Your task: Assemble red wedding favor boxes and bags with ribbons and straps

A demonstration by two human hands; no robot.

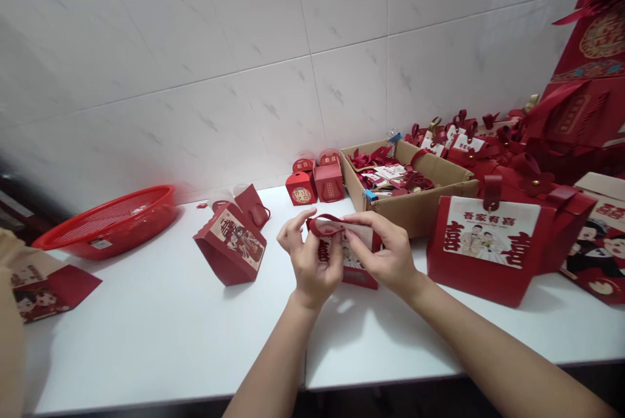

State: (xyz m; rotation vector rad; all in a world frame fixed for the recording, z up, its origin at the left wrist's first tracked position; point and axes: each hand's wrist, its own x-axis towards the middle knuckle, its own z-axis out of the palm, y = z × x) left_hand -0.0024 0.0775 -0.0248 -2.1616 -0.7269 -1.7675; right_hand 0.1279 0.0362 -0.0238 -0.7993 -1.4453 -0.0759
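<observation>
A small red gift box with a white printed panel stands on the white table in front of me. Its front is partly covered by my fingers. My left hand pinches the red strap looped over the top of the box. On the other side, my right hand grips the box's top edge between thumb and fingers, close to the strap's end. Just right of my right hand is a larger red gift box with a couple printed on its white panel. Both hands are closed, their fingertips almost touching.
Left of my hands stand a tilted-looking red box and a red plastic basket. Against the tiled wall are small red boxes and a cardboard tray of ribbons and cards. Many red boxes pile up at right.
</observation>
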